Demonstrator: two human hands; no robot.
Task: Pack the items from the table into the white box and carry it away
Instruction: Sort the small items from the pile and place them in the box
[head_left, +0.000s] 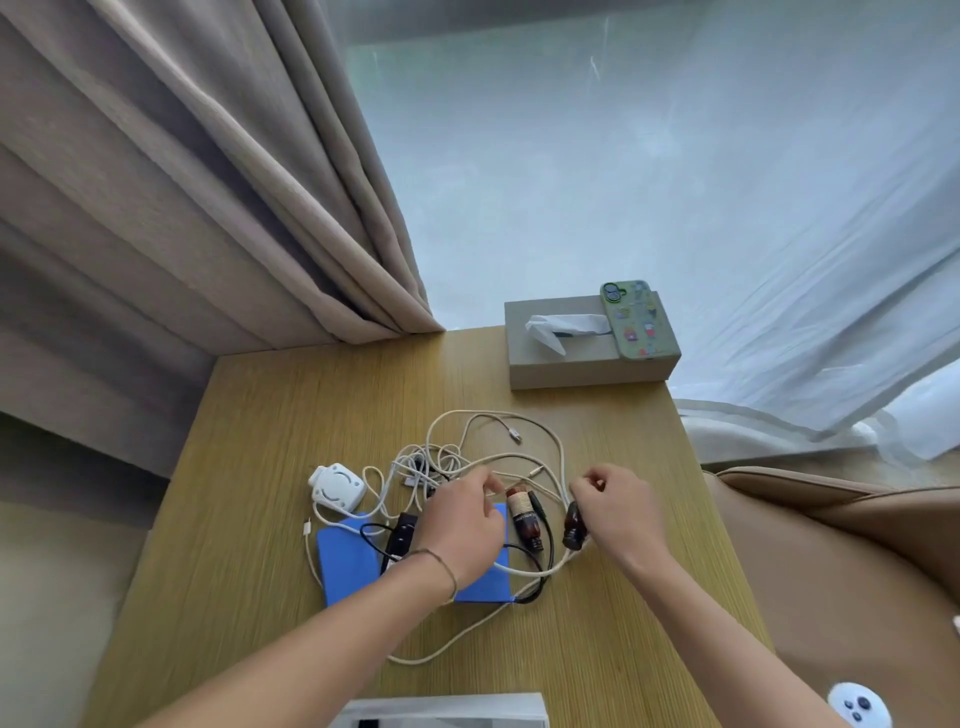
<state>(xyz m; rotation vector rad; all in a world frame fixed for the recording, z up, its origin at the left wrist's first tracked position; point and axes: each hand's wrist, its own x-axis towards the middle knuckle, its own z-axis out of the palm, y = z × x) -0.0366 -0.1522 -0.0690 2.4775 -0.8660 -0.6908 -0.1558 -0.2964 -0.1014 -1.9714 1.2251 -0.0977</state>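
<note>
Cables (498, 457) lay tangled on the table (260, 467) between and just beyond my hands, limp and light, likely to drag their neighbours if lifted by one strand; I judged it best to gather the loops into a bunch. My left hand (462, 525) had curled fingers pinching a pale strand, and my right hand (618, 514) was curled too, apparently on the same cable, though I could not tell for sure. Between my hands lay a small brown bottle (523, 519), hard and probably breakable, its label too blurred to read. Under my left wrist sat a blue pad (348, 561). Nearest my body, the white box (441, 709) waited.
</note>
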